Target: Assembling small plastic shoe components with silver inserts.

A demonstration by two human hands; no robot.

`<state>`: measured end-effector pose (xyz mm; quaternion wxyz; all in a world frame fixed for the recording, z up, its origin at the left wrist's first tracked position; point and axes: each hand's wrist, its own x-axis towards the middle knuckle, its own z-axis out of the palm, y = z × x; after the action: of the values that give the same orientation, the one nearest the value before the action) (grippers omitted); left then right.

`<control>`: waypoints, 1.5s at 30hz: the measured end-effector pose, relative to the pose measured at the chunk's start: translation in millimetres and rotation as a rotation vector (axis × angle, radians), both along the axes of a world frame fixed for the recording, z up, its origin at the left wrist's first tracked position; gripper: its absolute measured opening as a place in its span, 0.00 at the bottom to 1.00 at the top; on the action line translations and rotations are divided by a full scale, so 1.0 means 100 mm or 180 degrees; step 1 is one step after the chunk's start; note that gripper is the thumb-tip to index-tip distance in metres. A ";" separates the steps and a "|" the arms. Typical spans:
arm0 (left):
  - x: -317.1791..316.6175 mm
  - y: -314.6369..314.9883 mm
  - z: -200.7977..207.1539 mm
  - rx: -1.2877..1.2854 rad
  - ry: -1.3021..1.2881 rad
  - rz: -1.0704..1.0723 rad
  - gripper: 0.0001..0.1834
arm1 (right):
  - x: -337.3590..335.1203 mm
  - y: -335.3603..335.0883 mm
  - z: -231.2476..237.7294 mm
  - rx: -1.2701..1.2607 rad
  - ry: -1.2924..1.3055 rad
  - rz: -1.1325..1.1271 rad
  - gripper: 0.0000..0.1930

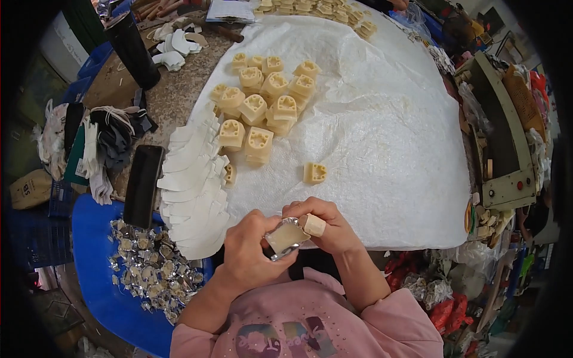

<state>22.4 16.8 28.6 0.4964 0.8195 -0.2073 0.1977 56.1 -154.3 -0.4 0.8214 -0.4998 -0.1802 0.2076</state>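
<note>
on white sheet (382, 155), has cream blocks (253, 107) close, maybe for easy reach. at its front edge, grips a silver-edged cup (285, 238) in left fingers (271, 224), maybe to steady it; curls right fingers (316, 207) beside, cannot tell their grip.

A mottled brown tabletop (179, 92), mostly covered by a wrinkled white plastic sheet (394, 149). On the sheet, left of centre, sits a heaped cluster of cream-coloured, horseshoe-shaped blocks (254, 107); a single cream-coloured block with small hollows (315, 173) stands apart, nearer the front. Along the sheet's left edge, thin white curved strips (192, 185) overlap like a fan. More cream-coloured pieces (322, 8) cover the far end. On the bare brown part stands a tall black cylinder (133, 52), near loose white curved pieces (176, 43).
</note>
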 end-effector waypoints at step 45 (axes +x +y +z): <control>-0.85 1.39 -0.40 -0.0691 0.2171 0.2016 0.32 | 0.25 1.20 0.21 -0.2698 -0.3639 -0.0063 0.18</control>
<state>-62.2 155.6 -11.1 0.5341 0.8039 0.2492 0.0795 81.4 -34.6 20.5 0.3350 -0.8084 -0.4821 -0.0423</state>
